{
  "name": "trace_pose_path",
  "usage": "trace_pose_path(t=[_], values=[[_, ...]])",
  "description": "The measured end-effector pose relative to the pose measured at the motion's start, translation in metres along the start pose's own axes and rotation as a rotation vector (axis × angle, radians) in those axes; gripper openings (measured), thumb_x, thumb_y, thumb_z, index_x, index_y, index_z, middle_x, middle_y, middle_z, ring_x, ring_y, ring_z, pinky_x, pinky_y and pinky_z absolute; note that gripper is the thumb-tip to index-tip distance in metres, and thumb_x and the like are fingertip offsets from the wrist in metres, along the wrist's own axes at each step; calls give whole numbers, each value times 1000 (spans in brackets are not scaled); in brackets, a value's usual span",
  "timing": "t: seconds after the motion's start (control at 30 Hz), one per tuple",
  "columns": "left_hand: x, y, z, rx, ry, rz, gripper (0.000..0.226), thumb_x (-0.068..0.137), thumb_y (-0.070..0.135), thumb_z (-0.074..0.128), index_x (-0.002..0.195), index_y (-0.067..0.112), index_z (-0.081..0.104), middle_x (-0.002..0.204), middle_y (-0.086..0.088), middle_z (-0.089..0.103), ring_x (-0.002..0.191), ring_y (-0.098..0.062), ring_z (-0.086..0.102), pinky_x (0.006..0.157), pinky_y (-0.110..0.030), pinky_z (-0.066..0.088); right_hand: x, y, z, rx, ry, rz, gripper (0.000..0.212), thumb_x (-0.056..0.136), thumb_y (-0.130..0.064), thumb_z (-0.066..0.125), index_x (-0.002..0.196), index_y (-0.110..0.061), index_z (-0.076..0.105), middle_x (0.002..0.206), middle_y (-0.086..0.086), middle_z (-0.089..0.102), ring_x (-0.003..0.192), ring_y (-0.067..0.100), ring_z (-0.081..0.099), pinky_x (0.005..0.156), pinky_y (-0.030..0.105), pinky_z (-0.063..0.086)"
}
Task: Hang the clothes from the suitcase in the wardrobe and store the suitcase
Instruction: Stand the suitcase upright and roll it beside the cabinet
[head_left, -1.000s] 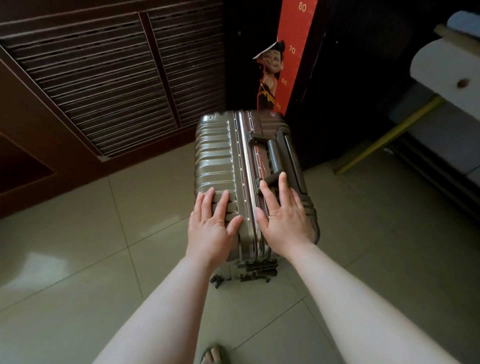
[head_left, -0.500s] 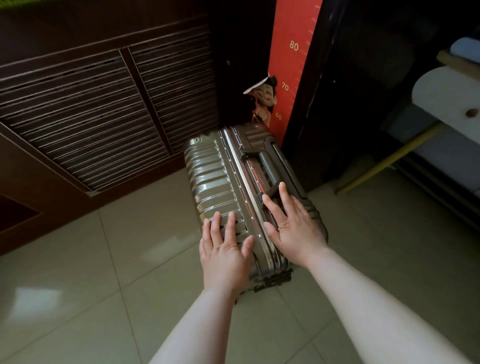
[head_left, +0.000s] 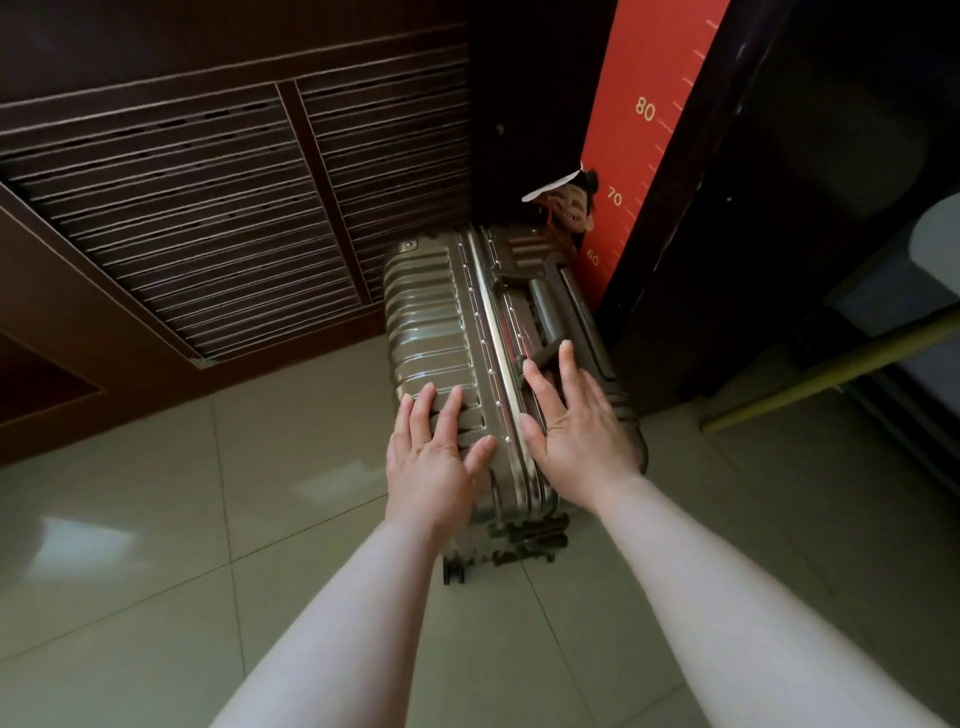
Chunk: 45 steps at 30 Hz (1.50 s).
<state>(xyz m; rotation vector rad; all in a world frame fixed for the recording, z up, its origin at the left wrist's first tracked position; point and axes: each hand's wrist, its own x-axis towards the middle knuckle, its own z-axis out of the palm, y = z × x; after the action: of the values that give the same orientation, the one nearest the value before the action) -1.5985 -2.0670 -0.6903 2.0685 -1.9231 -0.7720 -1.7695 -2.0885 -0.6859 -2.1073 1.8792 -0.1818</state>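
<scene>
Left fingers straight, flat on the ribbed shell; right fingers straight too, tips at the dark handle, neither gripping anything. My left hand and right hand press on either side of the metal seam of the closed suitcase. It sits on the tiled floor, wheels toward me, far end in the corner between the louvred wardrobe door and the red height chart.

The near end of the suitcase is covered by the left hand and right hand. The height chart is cut off at the top edge; its cartoon figure is partly hidden behind the suitcase.
</scene>
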Motion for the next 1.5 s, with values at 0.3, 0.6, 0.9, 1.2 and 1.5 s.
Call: trace_pose_path(t=[0.3,0.6,0.9,1.2,1.5], values=[[33,9,-6,15,32,-61,65,94,58,33,152,38,9,160,10,-6,146,-11,-16,118,-38,-1,38,4,-9,-4,26,-100,62,99,-47,31,154,-28,9,160,15,-15,148,32,2,119,35,-2],[34,15,-6,-1,58,-104,64,94,58,33,151,41,8,160,15,-4,146,-8,-14,119,-37,4,44,8,-10,-24,36,-147,65,95,-50,24,153,-22,19,160,22,-2,148,35,10,116,36,-1],[29,15,-7,27,29,-153,63,95,57,30,150,43,1,158,18,-11,144,-5,-20,119,-40,5,48,8,-2,-95,102,-151,62,91,-48,36,144,-16,41,150,30,30,136,41,39,111,44,22],[88,13,-22,6,40,-176,63,96,57,30,151,41,3,159,14,-11,146,-12,-18,119,-40,3,116,3,-11,-28,16,-217,65,98,-46,36,154,-23,13,159,21,-9,148,37,7,118,36,-1],[144,4,-42,7,13,-166,64,96,59,28,151,41,1,159,14,-13,146,-14,-19,118,-42,3,171,-10,-15,-32,-11,-165,64,99,-51,27,153,-32,-2,159,11,-22,149,32,-2,119,37,1]])
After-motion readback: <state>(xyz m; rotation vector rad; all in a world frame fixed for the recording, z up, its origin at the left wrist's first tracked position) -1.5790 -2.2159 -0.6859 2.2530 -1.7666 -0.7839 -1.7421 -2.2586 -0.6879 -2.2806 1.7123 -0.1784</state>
